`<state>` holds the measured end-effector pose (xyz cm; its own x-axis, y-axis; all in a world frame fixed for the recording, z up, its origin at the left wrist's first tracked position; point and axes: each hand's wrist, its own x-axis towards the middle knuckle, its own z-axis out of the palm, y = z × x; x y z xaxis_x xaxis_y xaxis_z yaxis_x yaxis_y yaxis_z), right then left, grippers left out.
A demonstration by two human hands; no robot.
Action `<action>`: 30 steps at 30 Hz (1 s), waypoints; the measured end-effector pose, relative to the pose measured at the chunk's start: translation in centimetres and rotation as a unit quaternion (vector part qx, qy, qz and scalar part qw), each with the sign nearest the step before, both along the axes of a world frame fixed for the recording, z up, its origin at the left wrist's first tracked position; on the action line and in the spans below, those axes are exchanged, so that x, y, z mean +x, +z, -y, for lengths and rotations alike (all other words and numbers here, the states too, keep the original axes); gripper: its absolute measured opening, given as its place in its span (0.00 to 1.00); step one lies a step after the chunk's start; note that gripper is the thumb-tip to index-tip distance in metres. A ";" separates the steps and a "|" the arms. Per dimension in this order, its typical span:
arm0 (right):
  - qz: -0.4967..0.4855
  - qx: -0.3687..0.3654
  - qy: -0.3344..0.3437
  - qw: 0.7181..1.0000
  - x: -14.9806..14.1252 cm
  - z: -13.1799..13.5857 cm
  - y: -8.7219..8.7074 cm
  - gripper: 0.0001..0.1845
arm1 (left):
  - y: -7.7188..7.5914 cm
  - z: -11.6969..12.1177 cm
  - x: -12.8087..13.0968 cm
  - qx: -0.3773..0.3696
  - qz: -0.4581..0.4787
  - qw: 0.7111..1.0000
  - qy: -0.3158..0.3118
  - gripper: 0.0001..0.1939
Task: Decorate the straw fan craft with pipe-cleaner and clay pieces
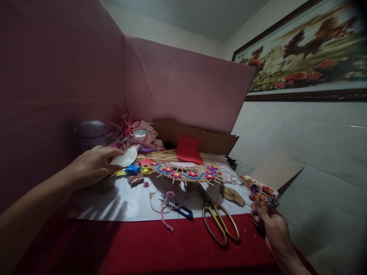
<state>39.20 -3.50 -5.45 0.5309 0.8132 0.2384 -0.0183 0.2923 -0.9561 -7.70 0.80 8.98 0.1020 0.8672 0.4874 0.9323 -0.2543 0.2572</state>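
Note:
My left hand grips a white disc with a ridged edge, like a small paper plate, between thumb and fingers above the table's left side. At the right edge, my right hand is closed on a flower-patterned piece; its exact kind is unclear. Between the hands stands a curved brown craft piece with pink clay flowers, a blue wavy line and thin sticks poking out. Gold-handled scissors lie in front of it, beside blue thread snips and a pink fuzzy strip.
Clay packets, blue and brown, sit near my left hand. Behind are thin sticks, red paper, crumpled pink cloth and a lidded container. A wooden chunk lies right. Pink panels enclose the back and left.

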 end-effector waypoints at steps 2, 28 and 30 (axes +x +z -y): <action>-0.013 0.000 0.004 1.000 0.1 0.1 -0.1 0.23 | -1.4 -0.3 -1.0 -0.061 -0.070 0.996 0.011 0.20; -0.067 -0.033 0.007 0.997 -0.1 0.4 0.6 0.25 | -5.7 3.2 -2.1 -0.022 -0.005 0.993 0.113 0.10; -0.067 -0.033 0.010 0.997 -0.1 0.4 0.5 0.25 | -6.0 2.9 -0.9 -0.006 -0.007 0.994 0.105 0.09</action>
<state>39.09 -3.86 -4.91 0.5376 0.8356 0.1129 -0.1523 0.2279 -0.9617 -8.62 -2.11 2.98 -0.0754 0.8755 0.4774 0.9680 -0.0507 0.2460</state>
